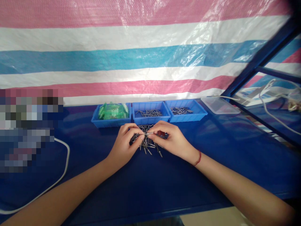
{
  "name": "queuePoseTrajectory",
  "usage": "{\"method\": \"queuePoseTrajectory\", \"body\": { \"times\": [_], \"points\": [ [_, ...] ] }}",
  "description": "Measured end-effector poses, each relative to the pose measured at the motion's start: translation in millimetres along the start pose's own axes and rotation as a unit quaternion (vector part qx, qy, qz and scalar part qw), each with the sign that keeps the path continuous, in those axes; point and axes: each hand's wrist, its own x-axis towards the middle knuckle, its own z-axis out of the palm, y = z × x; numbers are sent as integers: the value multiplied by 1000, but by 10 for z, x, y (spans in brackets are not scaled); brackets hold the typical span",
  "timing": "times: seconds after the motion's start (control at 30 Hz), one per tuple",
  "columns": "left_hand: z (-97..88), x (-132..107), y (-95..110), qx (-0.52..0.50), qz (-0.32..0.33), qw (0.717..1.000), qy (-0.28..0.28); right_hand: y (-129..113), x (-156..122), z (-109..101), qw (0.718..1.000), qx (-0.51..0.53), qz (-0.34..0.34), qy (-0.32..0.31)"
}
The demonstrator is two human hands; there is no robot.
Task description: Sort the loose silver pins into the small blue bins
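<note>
My left hand (128, 139) and my right hand (172, 138) meet over the table, fingertips close together. Between them lies a blind rivet (150, 133), pinched at its left end by my left thumb and forefinger and at its right end by those of my right hand. Directly below, a loose pile of blind rivets (146, 148) spreads on the blue table, partly hidden by both hands. A small dark reddish patch shows beneath my right fingers; I cannot make out what it is.
Behind the hands stand three blue bins in a row: the left bin (110, 124) holds green packets, the middle bin (151, 119) and right bin (188, 118) hold rivets. A clear plastic lid (219, 105) lies to their right. A white cable (67, 157) curves along the left.
</note>
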Motion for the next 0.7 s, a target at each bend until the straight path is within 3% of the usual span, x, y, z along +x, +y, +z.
{"method": "queuePoseTrajectory", "body": {
  "times": [0.37, 0.53, 0.63, 0.7],
  "points": [
    [9, 2, 8, 16, 10, 999, -40, -50, -3, -7, 1000, 7, 4, 24],
    [-6, 7, 37, 33, -16, 997, -62, 32, 77, -237, 986, -63, -7, 152],
    [1, 8, 39, 42, -13, 996, -72, 189, 138, -497, 956, -151, 7, 250],
    [10, 2, 39, 52, -5, 995, -80, 339, 168, -652, 930, -242, 16, 276]
  ]
}}
